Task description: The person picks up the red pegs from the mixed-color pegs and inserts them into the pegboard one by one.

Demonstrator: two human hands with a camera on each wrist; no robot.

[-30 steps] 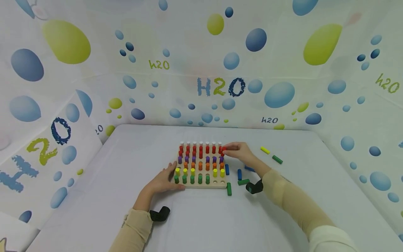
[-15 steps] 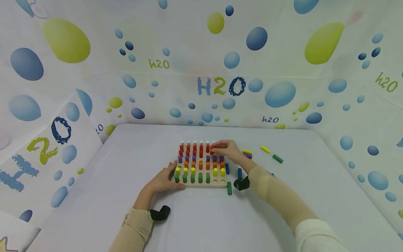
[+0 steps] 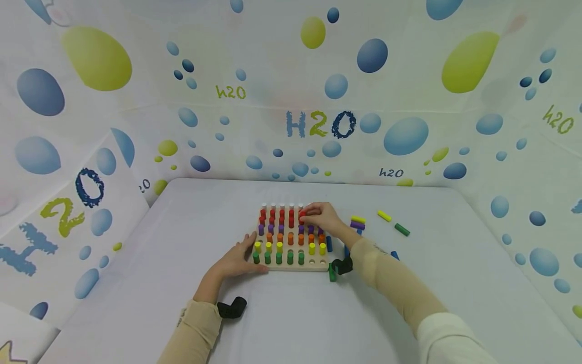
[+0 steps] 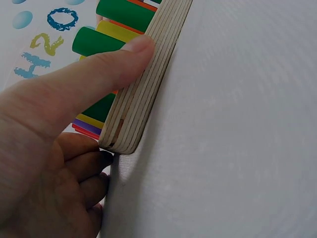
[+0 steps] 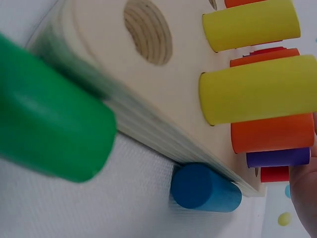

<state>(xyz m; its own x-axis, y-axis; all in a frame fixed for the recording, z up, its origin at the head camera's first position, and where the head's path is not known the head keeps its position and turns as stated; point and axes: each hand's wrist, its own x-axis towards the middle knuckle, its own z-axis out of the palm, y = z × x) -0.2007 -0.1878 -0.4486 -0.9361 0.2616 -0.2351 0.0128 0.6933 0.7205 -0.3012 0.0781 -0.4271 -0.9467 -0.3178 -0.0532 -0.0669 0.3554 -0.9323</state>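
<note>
A light wooden pegboard [image 3: 295, 269] bears rows of coloured pegs: white at the back, then red, purple, orange, yellow and green. My left hand [image 3: 235, 259] holds its front left corner. In the left wrist view the thumb [image 4: 106, 67] presses the board's layered front edge, and the other fingers lie at its left side. Over the red rows, my right hand [image 3: 324, 218] pinches a red peg [image 3: 302, 216] between thumb and fingertips. The right wrist view shows only a bit of that hand [image 5: 304, 191], behind yellow pegs [image 5: 257, 89]; the held peg's lower end is hidden.
Right of the board lie loose pegs: blue [image 3: 329, 244], green [image 3: 332, 273], purple [image 3: 357, 225], yellow [image 3: 384, 216] and another green peg [image 3: 402, 229]. Some are partly covered by the right arm. Two holes at the board's front right are bare.
My right hand has moved left along the red rows with the red peg, uncovering loose yellow and purple pegs on the right. The left hand has stayed at the board's corner.
</note>
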